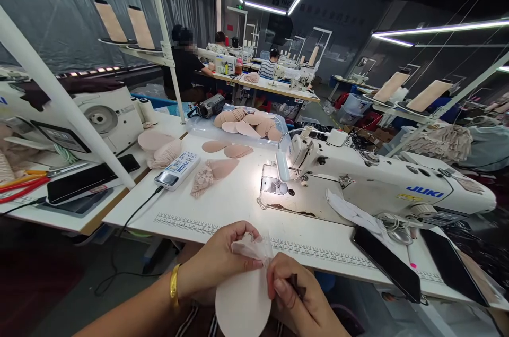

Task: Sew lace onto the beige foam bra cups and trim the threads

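Note:
Just in front of the table edge, my left hand [222,255] grips a pale bra cup [243,305] with thin, sheer fabric [248,247] gathered at its upper end. Its thumb lies across the fabric. My right hand [292,289] is closed at the cup's right edge, fingers curled and touching it. A small dark object [298,286] shows among those fingers, too hidden to name. Beyond the hands, a lace-covered cup [212,175] lies on the white table [234,207]. Two beige cups, one the left cup [214,146] and one the right cup [238,151], lie behind it.
A JUKI sewing machine [382,178] with a lit lamp [282,164] stands right. White cloth [353,209] and a black phone [385,262] lie before it. A clear tray [202,127] holds several cups. A cabled device [177,171] lies left. Co-workers sit farther back, one in black [185,69].

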Demonstrator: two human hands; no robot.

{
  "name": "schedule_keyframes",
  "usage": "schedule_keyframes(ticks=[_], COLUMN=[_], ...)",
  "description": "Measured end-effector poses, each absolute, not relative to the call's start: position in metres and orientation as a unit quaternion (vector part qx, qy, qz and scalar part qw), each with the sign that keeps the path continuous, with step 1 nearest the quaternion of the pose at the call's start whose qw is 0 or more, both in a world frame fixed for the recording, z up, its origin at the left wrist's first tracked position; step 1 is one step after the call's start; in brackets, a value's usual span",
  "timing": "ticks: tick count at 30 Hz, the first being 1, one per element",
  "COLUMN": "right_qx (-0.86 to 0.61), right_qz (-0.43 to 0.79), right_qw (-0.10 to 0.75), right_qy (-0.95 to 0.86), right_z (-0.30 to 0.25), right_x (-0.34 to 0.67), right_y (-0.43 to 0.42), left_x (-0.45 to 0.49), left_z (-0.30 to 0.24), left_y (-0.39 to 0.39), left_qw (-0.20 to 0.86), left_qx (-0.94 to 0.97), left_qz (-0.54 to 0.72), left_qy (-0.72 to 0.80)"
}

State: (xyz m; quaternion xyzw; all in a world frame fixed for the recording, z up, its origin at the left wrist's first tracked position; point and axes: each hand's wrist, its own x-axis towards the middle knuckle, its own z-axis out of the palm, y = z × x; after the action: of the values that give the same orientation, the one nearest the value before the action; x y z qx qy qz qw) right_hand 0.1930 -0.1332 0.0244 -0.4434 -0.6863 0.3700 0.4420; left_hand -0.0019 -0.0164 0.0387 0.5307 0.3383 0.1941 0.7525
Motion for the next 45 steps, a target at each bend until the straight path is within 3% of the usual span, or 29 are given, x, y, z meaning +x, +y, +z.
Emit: schedule_keyframes(ticks=[5, 11, 19, 27, 31, 37, 45], right_qx=[-0.453, -0.481, -0.475, -0.531, -0.577, -0.563, -0.588], right_qz=[0.189, 0.266, 0.203, 0.192, 0.287, 0.259, 0.27], right_qw=[0.4, 0.464, 0.398, 0.36, 0.289, 0.423, 0.42], right_qy=[-0.774, -0.695, -0.758, -0.743, -0.708, -0.661, -0.636], right_z=[0.007, 0.011, -0.005, -0.022, -0.005, 0.031, 0.024], right_x=[0.196, 0.199, 0.201, 0.202, 0.218, 0.202, 0.181], right_y=[-0.13, -0.13, -0.129, -0.125, -0.124, -0.12, -0.108], left_x=[-0.002, 0.001, 0.001, -0.004, -0.006, 0.005, 0.003], left_z=[0.041, 0.039, 0.043, 0.045, 0.048, 0.035, 0.03], left_y=[-0.016, -0.017, -0.018, -0.023, -0.016, -0.021, -0.021], left_qw=[0.737, 0.77, 0.75, 0.649, 0.657, 0.572, 0.528], left_qx=[0.549, 0.501, 0.491, 0.512, 0.566, 0.677, 0.73], left_qz=[0.198, 0.199, 0.258, 0.43, 0.344, 0.28, 0.241], left_qy=[0.342, 0.34, 0.361, 0.365, 0.36, 0.369, 0.36])
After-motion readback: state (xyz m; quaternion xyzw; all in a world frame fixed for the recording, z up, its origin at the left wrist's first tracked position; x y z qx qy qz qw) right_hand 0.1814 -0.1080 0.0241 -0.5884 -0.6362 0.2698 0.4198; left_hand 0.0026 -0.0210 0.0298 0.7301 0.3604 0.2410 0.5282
